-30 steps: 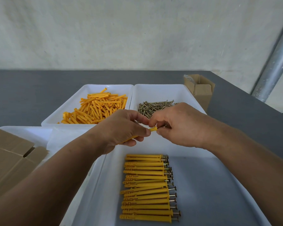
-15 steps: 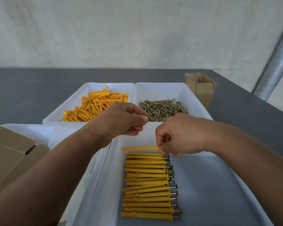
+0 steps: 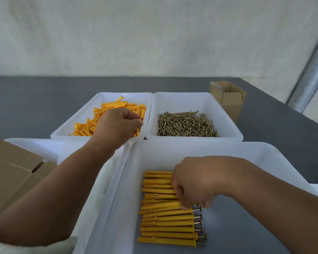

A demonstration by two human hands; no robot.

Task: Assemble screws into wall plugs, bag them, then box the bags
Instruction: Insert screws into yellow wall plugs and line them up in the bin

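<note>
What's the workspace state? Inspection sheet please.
Surface: grey table.
Job's things: loose plugs in far-left tray; screws in far-right tray; assembled plugs in a row in near tray.
Clutter: small open carton at far right; flat cardboard at left.
Grippers: left hand curled over loose plugs; right hand curled on assembled plugs; grips unclear.
Cables: nothing seen.
Surroundings: pale wall, metal pole at right.

A dark grey tabletop (image 3: 35,99) is stretching back to a pale, rough wall (image 3: 136,33). A silvery metal pole (image 3: 312,70) is slanting up beyond its far right corner. White plastic trays (image 3: 228,150) are sitting close together on it.
</note>
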